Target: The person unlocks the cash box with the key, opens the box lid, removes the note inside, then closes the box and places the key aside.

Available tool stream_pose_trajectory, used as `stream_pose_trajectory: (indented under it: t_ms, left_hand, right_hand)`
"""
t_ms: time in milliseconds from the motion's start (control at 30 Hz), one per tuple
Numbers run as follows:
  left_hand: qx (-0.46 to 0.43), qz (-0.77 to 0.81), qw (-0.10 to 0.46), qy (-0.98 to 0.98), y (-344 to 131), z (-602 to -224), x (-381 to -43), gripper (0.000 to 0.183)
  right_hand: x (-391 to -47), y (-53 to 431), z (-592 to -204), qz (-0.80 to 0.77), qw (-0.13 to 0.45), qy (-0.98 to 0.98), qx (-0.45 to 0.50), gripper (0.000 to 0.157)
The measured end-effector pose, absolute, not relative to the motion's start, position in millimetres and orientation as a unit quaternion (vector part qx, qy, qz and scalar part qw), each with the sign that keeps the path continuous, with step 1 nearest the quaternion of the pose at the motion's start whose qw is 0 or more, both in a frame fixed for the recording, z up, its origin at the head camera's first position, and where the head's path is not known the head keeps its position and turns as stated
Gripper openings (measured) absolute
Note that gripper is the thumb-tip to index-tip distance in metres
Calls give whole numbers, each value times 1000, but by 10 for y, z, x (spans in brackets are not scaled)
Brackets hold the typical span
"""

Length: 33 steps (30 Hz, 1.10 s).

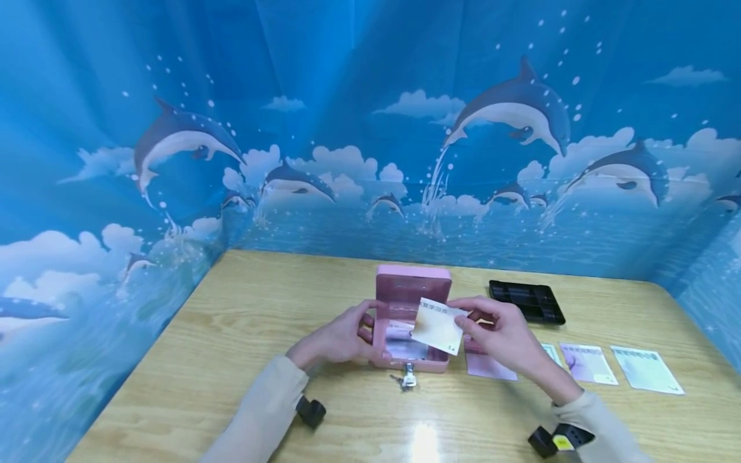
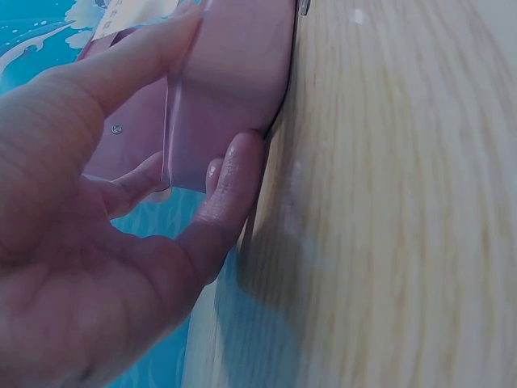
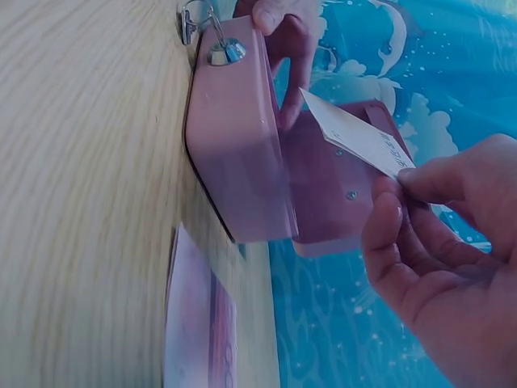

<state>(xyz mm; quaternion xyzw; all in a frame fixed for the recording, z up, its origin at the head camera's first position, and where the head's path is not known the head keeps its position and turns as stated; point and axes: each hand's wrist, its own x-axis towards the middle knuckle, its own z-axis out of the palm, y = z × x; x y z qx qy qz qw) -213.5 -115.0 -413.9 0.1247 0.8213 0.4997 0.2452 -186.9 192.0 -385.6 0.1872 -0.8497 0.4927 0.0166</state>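
A pink cash box (image 1: 415,367) stands on the table with its lid raised and several paper notes (image 1: 399,350) inside. At its left side, my left hand (image 1: 347,335) holds the box, thumb by the front corner and a finger reaching toward the lid; the left wrist view shows fingertips against the pink wall (image 2: 234,81). Between thumb and fingers, my right hand (image 1: 505,333) pinches a yellowish-brown paper note (image 1: 435,329) by its right edge, tilted above the box opening. Keys hang at the silver lock (image 1: 408,374) on the box's front.
Right of the box lie a pink note (image 1: 491,368), a purple note (image 1: 589,364) and a pale green note (image 1: 647,370). Another greenish note (image 1: 552,352) is partly behind my right wrist. A black compartment tray (image 1: 535,301) sits farther back. A dolphin-print curtain (image 1: 370,128) rises behind the table.
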Motion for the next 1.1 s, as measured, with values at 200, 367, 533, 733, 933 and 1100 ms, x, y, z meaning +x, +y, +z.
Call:
stream_pose_trajectory:
  t_ms: [200, 367, 533, 733, 933, 1100]
  left_hand:
    - [125, 501, 245, 820, -1155, -4138, -2134, 98]
    - [134, 491, 242, 826, -1158, -4138, -2143, 98]
    - [138, 489, 243, 826, -1161, -4143, -2144, 98]
    - [144, 491, 245, 824, -1164, -4147, -2138, 97]
    - [142, 493, 245, 822, -1171, -4144, -2131, 96]
    - [136, 497, 246, 821, -1165, -4145, -2128, 97]
  right_hand:
    - [-1832, 2034, -3820, 494, -19, -854, 162, 26]
    - [-1808, 2139, -3807, 475, -17, -864, 168, 24]
    - [-1767, 2259, -3790, 466, -38, -867, 170, 25]
    - [-1721, 2410, -3828, 469, -89, -862, 170, 28]
    - [-1758, 2462, -3966, 491, -146, -844, 160, 33]
    - [-1796, 2474, -4070, 492, -166, -845, 127, 34]
